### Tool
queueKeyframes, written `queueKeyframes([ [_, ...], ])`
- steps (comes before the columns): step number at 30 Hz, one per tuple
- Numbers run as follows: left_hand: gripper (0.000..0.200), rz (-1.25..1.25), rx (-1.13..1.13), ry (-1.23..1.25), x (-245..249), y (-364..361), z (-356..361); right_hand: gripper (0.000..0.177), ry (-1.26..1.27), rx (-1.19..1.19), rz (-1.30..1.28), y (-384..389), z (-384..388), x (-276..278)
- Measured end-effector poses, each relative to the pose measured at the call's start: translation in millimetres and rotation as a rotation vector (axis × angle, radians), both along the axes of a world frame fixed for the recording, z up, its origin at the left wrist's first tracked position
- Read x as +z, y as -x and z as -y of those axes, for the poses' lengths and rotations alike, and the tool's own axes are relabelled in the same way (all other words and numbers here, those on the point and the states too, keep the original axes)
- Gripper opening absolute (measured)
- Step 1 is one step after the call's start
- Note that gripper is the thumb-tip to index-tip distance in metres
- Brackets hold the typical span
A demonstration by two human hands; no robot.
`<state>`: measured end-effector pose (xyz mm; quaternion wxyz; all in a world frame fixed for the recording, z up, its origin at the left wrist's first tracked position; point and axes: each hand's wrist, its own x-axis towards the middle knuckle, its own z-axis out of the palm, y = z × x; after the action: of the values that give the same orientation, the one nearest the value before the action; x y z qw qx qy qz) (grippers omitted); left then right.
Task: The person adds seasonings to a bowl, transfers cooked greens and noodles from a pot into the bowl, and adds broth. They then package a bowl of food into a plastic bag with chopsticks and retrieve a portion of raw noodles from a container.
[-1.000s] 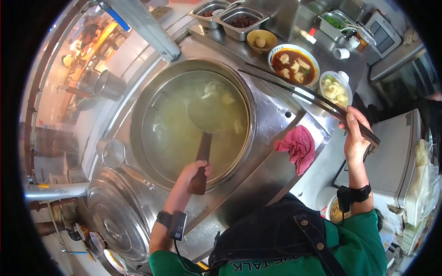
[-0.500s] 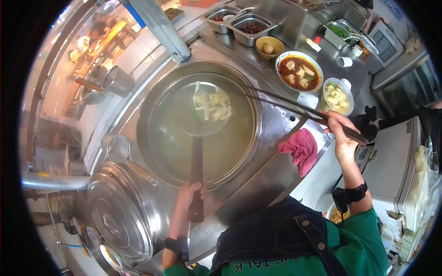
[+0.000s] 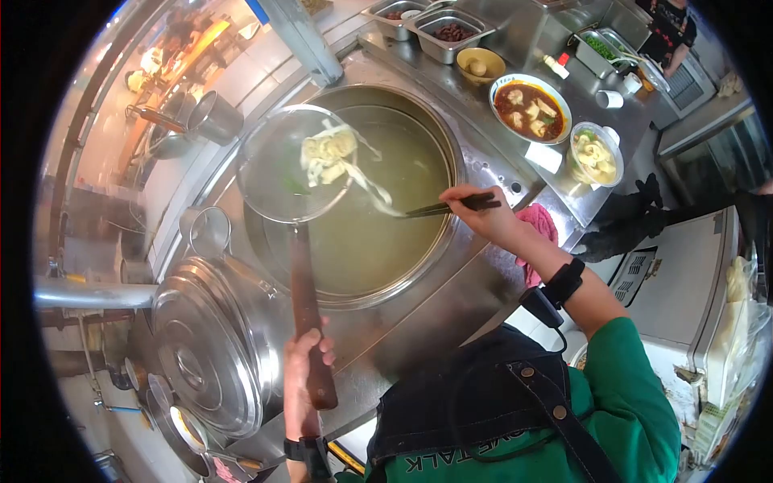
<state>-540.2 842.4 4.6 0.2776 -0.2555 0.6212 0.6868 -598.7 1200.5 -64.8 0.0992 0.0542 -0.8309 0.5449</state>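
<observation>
My left hand (image 3: pixel 307 358) is wrapped round the wooden handle of a wire strainer (image 3: pixel 278 211), raised over the left part of a large round pot (image 3: pixel 451 153). Wontons (image 3: pixel 328 153) and pale noodle-like strips lie in the strainer. My right hand (image 3: pixel 475 211) holds dark chopsticks (image 3: pixel 435 210) over the pot's right side. Their tips are at a long pale strip (image 3: pixel 378 197) that hangs from the strainer's edge. Cloudy liquid (image 3: pixel 378 249) fills the pot.
Right of the pot are a bowl of wontons in red broth (image 3: pixel 530 109), a plastic tub of wontons (image 3: pixel 594 157), a yellow bowl (image 3: pixel 481 66) and a pink cloth (image 3: pixel 538 229). Metal lids (image 3: pixel 201 354) lean at lower left. Another person (image 3: pixel 672 36) stands at top right.
The strainer has risen out of the liquid and moved left with the wontons. My right hand has moved left, bringing the chopsticks over the pot. A person has come into view at top right.
</observation>
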Motion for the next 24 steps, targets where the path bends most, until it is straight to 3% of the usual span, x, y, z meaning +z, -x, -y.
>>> queueKeyframes([
  [3, 0.035, -0.041, 0.041, 0.017, 19, 4, 6, 0.013, -0.210, -0.043, 0.018, -8, -12, 12],
  [8, 0.037, -0.176, 0.126, 0.048, 23, 7, 23, 0.019, -0.190, -0.210, -0.081, -8, -20, 36],
  [12, 0.037, -0.211, 0.141, 0.081, 35, 6, 20, 0.022, -0.186, -0.110, 0.049, -15, -25, 43],
  [14, 0.037, -0.213, 0.153, 0.094, 35, 2, 17, 0.024, 0.275, -0.155, 0.098, -17, -19, 54],
  [17, 0.036, -0.279, 0.203, 0.089, 35, -6, 12, 0.025, 0.423, -0.129, 0.177, -12, -6, 83],
  [19, 0.037, -0.213, 0.255, 0.054, 40, -10, 4, 0.023, 0.611, -0.017, -0.029, 8, 7, 55],
  [20, 0.037, -0.208, 0.235, 0.018, 38, -10, 2, 0.022, 0.516, -0.047, 0.104, 10, 11, 49],
  [23, 0.037, -0.060, 0.051, -0.085, 10, -21, 12, 0.017, 0.573, 0.027, -0.120, 2, 19, 17],
  [24, 0.035, -0.066, 0.072, -0.007, 4, -28, -3, 0.017, 0.555, -0.015, -0.135, -9, 11, 9],
])
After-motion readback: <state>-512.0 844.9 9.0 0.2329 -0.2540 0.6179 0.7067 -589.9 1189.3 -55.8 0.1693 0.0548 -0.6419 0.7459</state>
